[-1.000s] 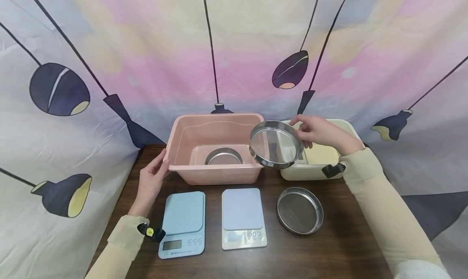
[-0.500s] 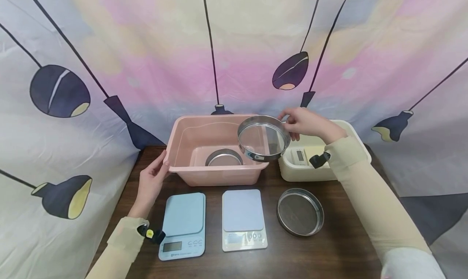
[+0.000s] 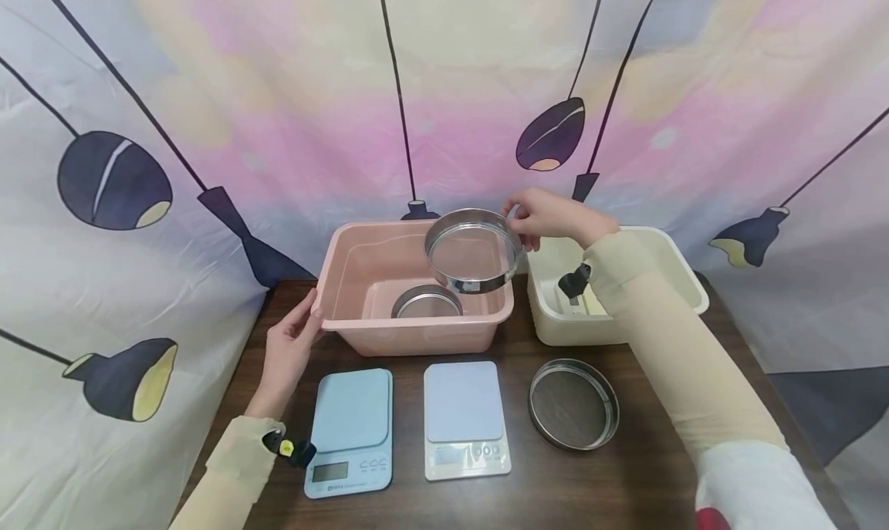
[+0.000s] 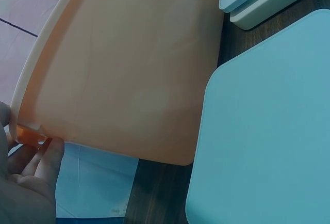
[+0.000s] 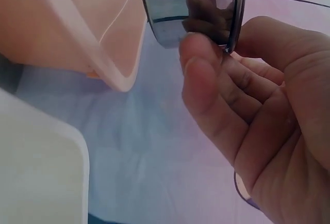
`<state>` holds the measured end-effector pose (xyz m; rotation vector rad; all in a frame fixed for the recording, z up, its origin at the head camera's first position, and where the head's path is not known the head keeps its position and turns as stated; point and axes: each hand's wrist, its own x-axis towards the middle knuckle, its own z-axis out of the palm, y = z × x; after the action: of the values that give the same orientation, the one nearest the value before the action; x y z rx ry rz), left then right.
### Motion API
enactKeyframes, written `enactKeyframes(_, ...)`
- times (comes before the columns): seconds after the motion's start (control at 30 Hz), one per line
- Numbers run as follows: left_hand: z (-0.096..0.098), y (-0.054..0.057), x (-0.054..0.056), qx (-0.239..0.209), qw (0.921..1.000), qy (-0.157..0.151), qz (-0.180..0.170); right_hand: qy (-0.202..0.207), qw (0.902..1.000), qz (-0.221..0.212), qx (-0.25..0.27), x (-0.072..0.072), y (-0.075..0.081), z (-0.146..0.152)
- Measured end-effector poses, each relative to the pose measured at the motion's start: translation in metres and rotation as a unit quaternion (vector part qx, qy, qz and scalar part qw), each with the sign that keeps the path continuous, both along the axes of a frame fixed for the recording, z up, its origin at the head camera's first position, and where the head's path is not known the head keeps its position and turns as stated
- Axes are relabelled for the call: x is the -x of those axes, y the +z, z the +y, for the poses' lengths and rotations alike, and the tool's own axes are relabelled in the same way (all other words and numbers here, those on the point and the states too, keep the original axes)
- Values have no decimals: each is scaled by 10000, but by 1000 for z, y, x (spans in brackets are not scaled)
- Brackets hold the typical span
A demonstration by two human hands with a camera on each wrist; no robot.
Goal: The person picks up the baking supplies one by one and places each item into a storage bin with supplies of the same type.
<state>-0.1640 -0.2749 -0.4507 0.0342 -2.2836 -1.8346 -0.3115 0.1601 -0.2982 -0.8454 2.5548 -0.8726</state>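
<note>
My right hand (image 3: 549,215) pinches the rim of a round metal sieve (image 3: 474,251), which hangs slightly tilted over the right part of the pink basin (image 3: 410,337). In the right wrist view the fingers (image 5: 201,84) grip the edge of the sieve's shiny wall (image 5: 170,7). Inside the basin lies another round sieve (image 3: 427,289). My left hand (image 3: 288,352) holds the basin's left rim at the front corner; the left wrist view shows its fingers (image 4: 49,164) curled under the rim.
A blue kitchen scale (image 3: 350,414) and a white kitchen scale (image 3: 465,406) lie before the basin. Right of them rests a third sieve (image 3: 573,403). The cream bin (image 3: 556,328) behind it holds a few items, partly hidden by my right arm. A patterned curtain (image 3: 458,90) hangs behind.
The right hand has carried the sieve leftward and slightly up, from between the two containers to above the pink basin. My left hand keeps its hold on the rim.
</note>
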Motion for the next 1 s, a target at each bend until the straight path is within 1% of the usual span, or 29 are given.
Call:
enactKeyframes(0.13,-3,1,-2,27,10000,69,6,0,10000,20,54,8,2,-15)
enactKeyframes(0.23,-5,2,-3,-6,9999,93,60,23,9998,-20,186,13,2,-27)
enactKeyframes(0.37,-6,3,-5,-63,9998,123,106,84,9993,-160,322,21,-1,-40)
enactKeyframes(0.53,-5,2,-6,-17,9999,96,95,119,9986,-366,369,28,-7,-52)
enactKeyframes(0.6,-4,2,-5,8,9999,86,80,125,9981,-428,414,30,-8,-56)
enactKeyframes(0.8,-2,5,-5,73,10000,64,17,158,9975,-604,333,34,-14,-71)
enactKeyframes(1.0,-2,6,-6,65,10000,35,-9,233,9978,-571,228,34,-24,-86)
